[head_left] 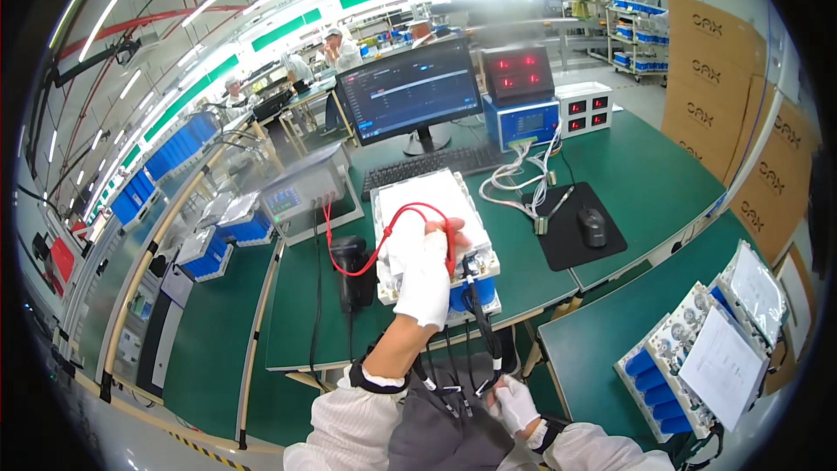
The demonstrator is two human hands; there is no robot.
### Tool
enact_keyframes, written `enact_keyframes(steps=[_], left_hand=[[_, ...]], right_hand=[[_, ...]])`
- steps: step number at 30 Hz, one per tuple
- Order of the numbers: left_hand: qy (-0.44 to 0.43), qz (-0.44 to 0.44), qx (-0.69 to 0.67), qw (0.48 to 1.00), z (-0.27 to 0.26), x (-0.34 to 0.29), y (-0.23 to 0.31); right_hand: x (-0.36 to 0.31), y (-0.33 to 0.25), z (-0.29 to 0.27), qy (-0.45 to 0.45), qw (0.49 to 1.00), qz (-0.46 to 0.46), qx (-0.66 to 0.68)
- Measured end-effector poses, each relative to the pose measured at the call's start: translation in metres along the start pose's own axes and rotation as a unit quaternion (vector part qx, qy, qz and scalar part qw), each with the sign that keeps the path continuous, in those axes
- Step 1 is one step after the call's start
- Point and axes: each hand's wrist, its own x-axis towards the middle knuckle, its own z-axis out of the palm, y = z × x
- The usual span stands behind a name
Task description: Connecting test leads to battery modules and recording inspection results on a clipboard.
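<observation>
A battery pack [484,257] with blue cells, a white frame and a white sheet [427,196] on top stands on the green bench before me. My left hand [425,272], in a white glove with bare fingertips, is over the pack, its fingers closed on a red test lead [370,257]. The lead loops back to a grey tester box [309,192]. Black cables [478,314] hang from the pack's front over the bench edge. Lower down, near my lap, my right hand [516,405] pinches the end of one black cable. Its fingertips are partly hidden.
A black handheld scanner [350,266] stands left of the pack. Behind are a keyboard [427,166], monitor [410,92] and blue instrument [523,122] with grey wires. A mouse [593,227] lies on a pad at right. More packs [671,366] stand on the right bench; several people work far off.
</observation>
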Motion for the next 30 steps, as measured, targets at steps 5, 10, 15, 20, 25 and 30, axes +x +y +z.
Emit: enact_keyframes(steps=[5,10,15,20,25,30], left_hand=[[0.068,0.104,-0.169,0.978,0.015,0.008,-0.006],[-0.017,0.085,-0.159,0.983,0.026,0.009,-0.008],[-0.045,0.073,-0.150,0.985,0.032,0.012,-0.016],[-0.021,0.012,-0.052,0.998,0.036,0.007,-0.020],[0.090,0.178,0.191,0.961,-0.002,-0.033,-0.002],[0.414,0.182,0.275,0.848,-0.087,-0.078,-0.035]], right_hand=[[0.003,0.009,-0.003,-0.029,0.999,-0.015,0.023],[0.004,0.015,-0.003,-0.043,0.999,-0.015,-0.023],[0.005,0.016,-0.004,-0.045,0.998,-0.011,-0.038],[0.007,0.025,-0.008,-0.051,0.999,0.004,-0.014],[0.006,0.026,-0.004,-0.057,0.998,0.022,0.023],[-0.007,0.014,0.006,-0.090,0.995,-0.023,-0.021]])
